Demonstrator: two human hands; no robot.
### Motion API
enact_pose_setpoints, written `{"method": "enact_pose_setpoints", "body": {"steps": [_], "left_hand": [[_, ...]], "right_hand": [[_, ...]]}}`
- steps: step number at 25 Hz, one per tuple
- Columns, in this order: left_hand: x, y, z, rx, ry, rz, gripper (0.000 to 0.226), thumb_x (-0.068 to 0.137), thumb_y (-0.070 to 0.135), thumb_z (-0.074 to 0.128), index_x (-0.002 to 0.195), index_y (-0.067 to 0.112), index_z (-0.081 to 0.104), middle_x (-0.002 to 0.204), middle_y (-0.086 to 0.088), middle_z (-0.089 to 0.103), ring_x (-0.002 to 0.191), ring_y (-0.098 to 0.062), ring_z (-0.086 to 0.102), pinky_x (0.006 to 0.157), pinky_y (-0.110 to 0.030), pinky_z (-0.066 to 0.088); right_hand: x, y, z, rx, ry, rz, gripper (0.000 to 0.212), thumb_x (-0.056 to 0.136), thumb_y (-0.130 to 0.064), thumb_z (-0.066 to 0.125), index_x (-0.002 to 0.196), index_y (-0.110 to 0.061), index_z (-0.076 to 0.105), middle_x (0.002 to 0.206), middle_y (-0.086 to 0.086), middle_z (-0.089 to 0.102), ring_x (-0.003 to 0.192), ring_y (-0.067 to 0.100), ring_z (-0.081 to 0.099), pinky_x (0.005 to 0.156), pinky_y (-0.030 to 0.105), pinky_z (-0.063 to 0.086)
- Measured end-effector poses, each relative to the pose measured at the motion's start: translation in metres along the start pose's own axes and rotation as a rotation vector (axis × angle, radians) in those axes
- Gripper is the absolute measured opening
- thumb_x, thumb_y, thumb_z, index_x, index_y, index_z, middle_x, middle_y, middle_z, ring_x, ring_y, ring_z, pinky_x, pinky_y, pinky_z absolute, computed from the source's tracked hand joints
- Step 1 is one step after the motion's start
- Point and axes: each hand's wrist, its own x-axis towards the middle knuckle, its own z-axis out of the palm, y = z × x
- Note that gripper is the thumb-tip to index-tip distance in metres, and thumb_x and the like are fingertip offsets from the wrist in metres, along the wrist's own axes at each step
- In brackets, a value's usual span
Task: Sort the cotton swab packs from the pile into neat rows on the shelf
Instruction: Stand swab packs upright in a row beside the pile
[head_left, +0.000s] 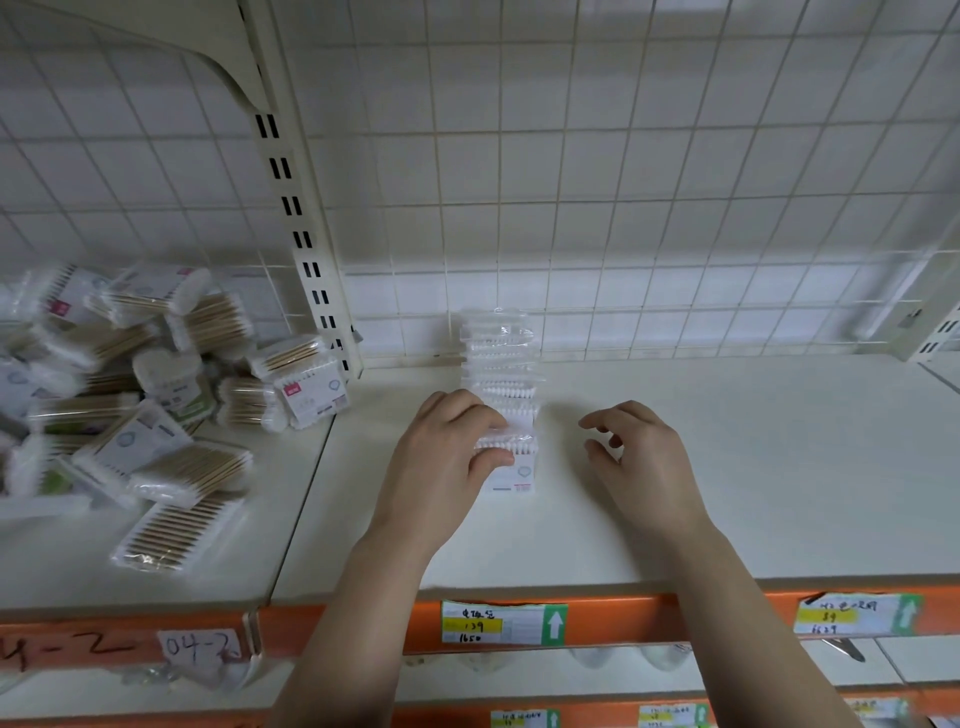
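Left hand (447, 452) grips pack (515, 475) on white shelf (727, 467) before wire grid (623, 182).

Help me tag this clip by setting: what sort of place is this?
Probably a shop or stockroom aisle: cream metal shelf with orange front rail, handwritten shelf labels, and a pile of plastic-wrapped cotton swab packs.

Pile (150, 405): on the shelf (753, 467), far left, left of the post (306, 234).
Post: at the back, between pile and row (501, 364).
Row: mid shelf, running from the grid (623, 182) toward the front edge.
Front pack (514, 475): nearest end of the row, pinched by the left hand (447, 457).
Right hand (639, 457): just right of the row, apart from it.
Tags (501, 622): on the front edge, below the hands.
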Motion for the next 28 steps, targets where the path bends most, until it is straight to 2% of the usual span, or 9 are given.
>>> {"method": "enact_pose_setpoints", "body": {"steps": [4, 12, 17, 19, 23, 25, 28], "left_hand": [[0.005, 0.0, 0.002, -0.013, 0.015, 0.011, 0.01, 0.079, 0.018, 0.074, 0.087, 0.015, 0.068, 0.086, 0.007, 0.059, 0.085, -0.012, 0.05, 0.077, -0.013, 0.036], [0.014, -0.006, 0.013, 0.025, 0.039, 0.006, 0.007, 0.082, 0.02, 0.067, 0.084, 0.013, 0.067, 0.085, 0.005, 0.06, 0.085, -0.016, 0.051, 0.075, -0.017, 0.036], [0.018, -0.007, 0.015, 0.035, 0.028, 0.007, 0.006, 0.082, 0.019, 0.069, 0.085, 0.014, 0.066, 0.086, 0.004, 0.061, 0.085, -0.021, 0.054, 0.076, -0.026, 0.041], [0.017, -0.007, 0.014, 0.053, 0.028, 0.005, 0.012, 0.082, 0.023, 0.068, 0.091, 0.016, 0.067, 0.089, 0.004, 0.061, 0.087, -0.021, 0.055, 0.079, -0.032, 0.046], [0.013, -0.007, 0.005, 0.051, 0.038, -0.05, 0.027, 0.084, 0.026, 0.07, 0.109, 0.016, 0.065, 0.102, 0.002, 0.059, 0.097, -0.021, 0.054, 0.088, -0.037, 0.046], [0.01, -0.009, -0.003, 0.063, 0.062, -0.05, 0.026, 0.085, 0.026, 0.069, 0.108, 0.015, 0.066, 0.103, 0.001, 0.058, 0.098, -0.021, 0.054, 0.089, -0.038, 0.047], [0.005, -0.016, -0.018, 0.106, 0.092, -0.062, 0.022, 0.087, 0.028, 0.066, 0.105, 0.015, 0.067, 0.101, 0.002, 0.06, 0.096, -0.02, 0.056, 0.087, -0.039, 0.047]], "right_hand": [[0.001, 0.0, 0.0, -0.006, -0.006, 0.007, 0.024, 0.08, -0.003, 0.064, 0.1, -0.016, 0.07, 0.096, -0.003, 0.061, 0.074, 0.01, 0.053, 0.067, 0.024, 0.044], [-0.001, 0.002, 0.0, -0.008, -0.007, 0.017, 0.025, 0.079, -0.003, 0.064, 0.099, -0.016, 0.07, 0.095, -0.003, 0.061, 0.073, 0.008, 0.052, 0.067, 0.02, 0.04], [0.0, 0.001, -0.002, -0.016, -0.004, 0.007, 0.025, 0.079, -0.003, 0.064, 0.101, -0.015, 0.07, 0.096, -0.003, 0.061, 0.075, 0.008, 0.052, 0.067, 0.02, 0.04], [0.0, -0.001, -0.003, -0.012, 0.021, -0.003, 0.025, 0.08, -0.003, 0.064, 0.1, -0.015, 0.07, 0.095, -0.003, 0.062, 0.074, 0.01, 0.054, 0.066, 0.021, 0.042], [0.005, -0.011, -0.006, 0.032, 0.079, -0.018, 0.023, 0.082, -0.005, 0.064, 0.1, -0.018, 0.07, 0.093, -0.006, 0.062, 0.076, 0.01, 0.055, 0.064, 0.011, 0.037], [0.009, -0.02, -0.007, 0.053, 0.109, -0.042, 0.021, 0.083, -0.006, 0.063, 0.099, -0.018, 0.069, 0.092, -0.008, 0.061, 0.076, 0.011, 0.056, 0.064, 0.013, 0.038], [0.015, -0.038, -0.007, 0.077, 0.16, -0.107, 0.019, 0.084, -0.005, 0.063, 0.098, -0.016, 0.07, 0.091, -0.008, 0.06, 0.078, 0.013, 0.056, 0.068, 0.023, 0.044]]}}
